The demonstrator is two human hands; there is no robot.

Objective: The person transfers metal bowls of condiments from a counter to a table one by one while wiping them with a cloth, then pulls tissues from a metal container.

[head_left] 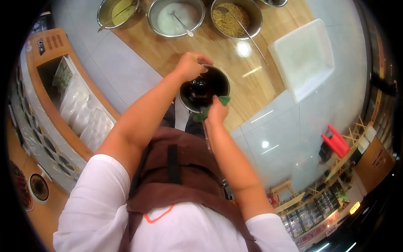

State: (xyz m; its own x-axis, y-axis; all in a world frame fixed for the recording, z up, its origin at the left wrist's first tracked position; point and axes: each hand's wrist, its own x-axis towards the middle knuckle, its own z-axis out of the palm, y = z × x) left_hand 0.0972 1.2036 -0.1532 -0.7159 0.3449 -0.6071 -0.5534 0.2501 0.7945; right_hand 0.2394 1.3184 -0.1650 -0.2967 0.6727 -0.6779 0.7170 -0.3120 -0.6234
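A steel bowl point(183, 101) with dark, glossy contents is held between my two hands, near the front edge of the wooden table. My left hand point(192, 66) grips its upper left rim, fingers bent over the edge. At the lower right rim is my right hand point(217, 111), closed around something green point(224, 100), perhaps a cloth or leaf, which shows on both sides of the fingers. A thin handle runs down beside the right wrist; whether the hand holds it is unclear.
On the wooden table point(247, 96) stand a bowl of yellow stuff point(121, 11), a bowl of white liquid point(178, 14) and a bowl of yellow-brown crumbs point(231, 20), each with a spoon. A white tray point(304, 61) lies at the right. A wood-edged unit point(52, 101) stands left.
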